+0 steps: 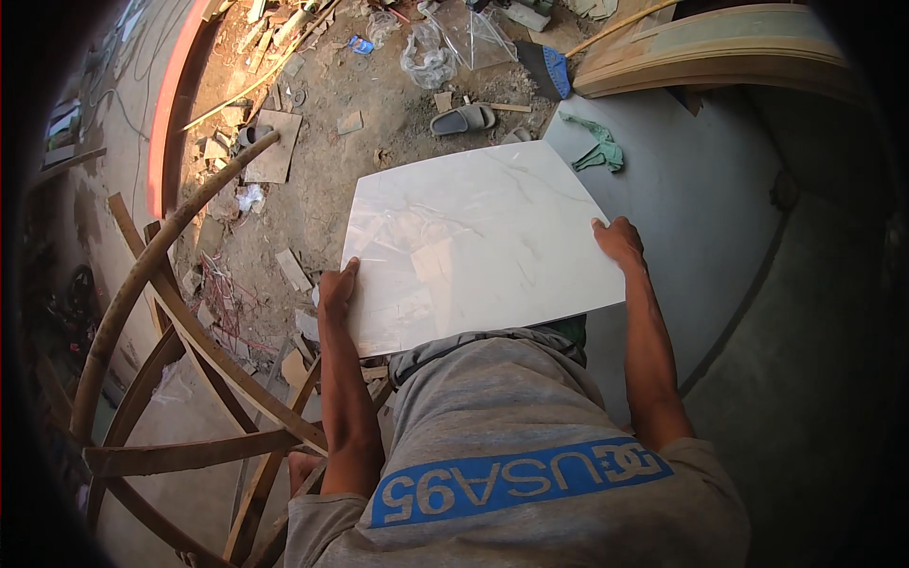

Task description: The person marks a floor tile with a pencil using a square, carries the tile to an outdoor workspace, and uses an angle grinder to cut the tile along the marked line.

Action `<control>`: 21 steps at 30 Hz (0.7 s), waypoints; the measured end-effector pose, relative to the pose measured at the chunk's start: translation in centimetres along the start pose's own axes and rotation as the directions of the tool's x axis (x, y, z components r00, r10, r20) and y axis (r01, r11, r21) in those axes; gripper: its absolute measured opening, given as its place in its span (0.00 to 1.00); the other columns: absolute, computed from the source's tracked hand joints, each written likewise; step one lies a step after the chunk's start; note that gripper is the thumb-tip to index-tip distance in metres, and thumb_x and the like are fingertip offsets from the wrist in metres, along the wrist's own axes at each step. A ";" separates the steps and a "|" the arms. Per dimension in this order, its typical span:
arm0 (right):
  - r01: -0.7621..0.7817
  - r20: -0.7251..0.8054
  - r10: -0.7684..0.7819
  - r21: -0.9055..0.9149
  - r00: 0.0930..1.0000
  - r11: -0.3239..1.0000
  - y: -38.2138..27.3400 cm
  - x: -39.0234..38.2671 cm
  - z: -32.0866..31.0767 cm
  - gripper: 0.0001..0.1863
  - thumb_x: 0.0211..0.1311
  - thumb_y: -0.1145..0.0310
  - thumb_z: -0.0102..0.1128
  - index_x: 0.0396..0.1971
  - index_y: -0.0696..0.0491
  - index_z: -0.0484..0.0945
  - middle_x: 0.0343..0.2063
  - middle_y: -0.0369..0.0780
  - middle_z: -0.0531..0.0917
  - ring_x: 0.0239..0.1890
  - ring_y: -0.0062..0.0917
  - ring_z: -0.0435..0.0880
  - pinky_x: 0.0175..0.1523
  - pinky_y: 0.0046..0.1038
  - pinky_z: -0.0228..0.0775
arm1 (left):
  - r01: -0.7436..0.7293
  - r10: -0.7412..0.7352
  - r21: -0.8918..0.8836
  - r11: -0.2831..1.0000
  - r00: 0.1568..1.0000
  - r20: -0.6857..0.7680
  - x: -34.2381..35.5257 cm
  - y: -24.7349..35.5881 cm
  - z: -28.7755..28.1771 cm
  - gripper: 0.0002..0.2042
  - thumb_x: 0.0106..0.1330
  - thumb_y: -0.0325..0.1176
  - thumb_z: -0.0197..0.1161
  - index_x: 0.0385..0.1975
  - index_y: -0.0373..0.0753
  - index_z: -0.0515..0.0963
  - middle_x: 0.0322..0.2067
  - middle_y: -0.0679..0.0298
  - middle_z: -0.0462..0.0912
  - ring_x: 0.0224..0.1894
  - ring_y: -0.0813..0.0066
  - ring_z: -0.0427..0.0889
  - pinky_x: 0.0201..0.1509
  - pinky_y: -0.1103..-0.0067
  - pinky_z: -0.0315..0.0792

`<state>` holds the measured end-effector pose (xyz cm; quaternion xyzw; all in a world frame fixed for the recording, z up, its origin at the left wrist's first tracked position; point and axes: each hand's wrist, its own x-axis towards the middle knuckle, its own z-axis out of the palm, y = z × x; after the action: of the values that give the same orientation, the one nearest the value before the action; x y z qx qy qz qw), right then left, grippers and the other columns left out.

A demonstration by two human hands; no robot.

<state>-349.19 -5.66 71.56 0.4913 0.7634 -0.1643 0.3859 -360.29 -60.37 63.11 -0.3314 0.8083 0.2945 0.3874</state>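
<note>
A large glossy white tile (502,241) with faint grey veining lies across both my hands, in front of my waist. My left hand (338,289) grips its left edge, thumb on the top face and fingers hidden beneath. On the opposite edge, my right hand (620,243) holds on near the right side, its thumb also on top. The tile's near edge is close to my shirt, and its shiny face mirrors some of the surroundings.
Wooden poles and planks (189,454) cross at my left. Dirt ground with rubble, a grey slipper (462,120) and plastic bags (428,59) lies ahead. A green cloth (597,147) rests on a grey slab (705,189) at right, below stacked curved boards (720,52).
</note>
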 end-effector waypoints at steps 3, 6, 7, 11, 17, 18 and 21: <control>0.000 0.001 0.000 0.008 1.000 1.000 -0.9 0.6 -0.9 0.33 0.72 0.47 0.59 0.57 0.65 0.79 0.56 0.58 0.84 0.60 0.52 0.84 0.64 0.46 0.76 | 0.054 -0.054 0.009 0.998 0.999 0.002 0.0 1.0 -0.3 0.30 0.67 0.54 0.72 0.41 0.22 0.86 0.35 0.53 0.88 0.33 0.66 0.83 0.39 0.67 0.75; 0.012 -0.003 -0.012 0.004 1.000 1.000 -2.8 1.3 -2.4 0.33 0.72 0.47 0.59 0.58 0.64 0.79 0.57 0.57 0.84 0.61 0.52 0.83 0.65 0.46 0.75 | 0.057 -0.057 0.011 0.998 0.998 -0.014 0.8 2.2 -0.6 0.30 0.67 0.55 0.71 0.41 0.23 0.86 0.34 0.54 0.88 0.32 0.68 0.82 0.37 0.67 0.74; 0.015 0.004 -0.015 -0.002 1.000 1.000 -3.6 1.7 -3.1 0.33 0.72 0.46 0.59 0.59 0.64 0.78 0.58 0.57 0.83 0.61 0.52 0.83 0.65 0.46 0.75 | 0.056 -0.056 0.003 0.998 0.998 -0.019 1.2 2.6 -0.8 0.30 0.67 0.55 0.71 0.41 0.23 0.86 0.34 0.54 0.88 0.32 0.68 0.82 0.37 0.67 0.74; 0.047 -0.036 -0.047 -0.011 0.998 0.999 -7.0 4.4 -6.2 0.33 0.72 0.46 0.59 0.56 0.64 0.80 0.56 0.57 0.84 0.60 0.52 0.83 0.65 0.46 0.75 | 0.009 -0.008 0.003 1.000 0.999 -0.053 2.2 7.0 -0.9 0.31 0.67 0.55 0.71 0.40 0.22 0.86 0.31 0.56 0.86 0.30 0.69 0.80 0.35 0.66 0.72; 0.123 0.034 -0.121 -0.071 0.992 0.990 -15.7 11.1 -12.2 0.32 0.72 0.47 0.61 0.54 0.66 0.82 0.54 0.60 0.85 0.58 0.53 0.85 0.63 0.47 0.76 | 0.101 -0.104 -0.083 0.991 0.994 -0.027 4.8 15.0 -1.4 0.33 0.66 0.55 0.72 0.37 0.19 0.85 0.31 0.53 0.87 0.31 0.67 0.82 0.36 0.65 0.74; 0.128 0.034 -0.125 -0.068 0.992 0.990 -17.6 12.3 -13.1 0.32 0.72 0.47 0.61 0.54 0.65 0.83 0.54 0.60 0.85 0.58 0.53 0.85 0.63 0.47 0.76 | 0.128 -0.132 -0.109 0.986 0.991 -0.028 4.8 17.1 -2.0 0.33 0.66 0.55 0.72 0.36 0.18 0.84 0.32 0.52 0.87 0.32 0.66 0.83 0.36 0.64 0.74; 0.232 -0.049 -0.237 -0.099 0.970 0.968 -22.9 15.4 -17.3 0.33 0.70 0.47 0.62 0.52 0.67 0.83 0.53 0.62 0.84 0.57 0.55 0.85 0.62 0.48 0.77 | 0.046 -0.051 -0.027 0.999 0.971 -0.235 6.8 21.7 -4.1 0.32 0.65 0.55 0.73 0.32 0.20 0.83 0.28 0.48 0.85 0.29 0.65 0.84 0.34 0.62 0.75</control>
<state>-380.03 4.26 68.26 0.3840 0.8343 -0.1584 0.3625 -381.88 -52.25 64.44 -0.3878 0.8371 0.2521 0.2921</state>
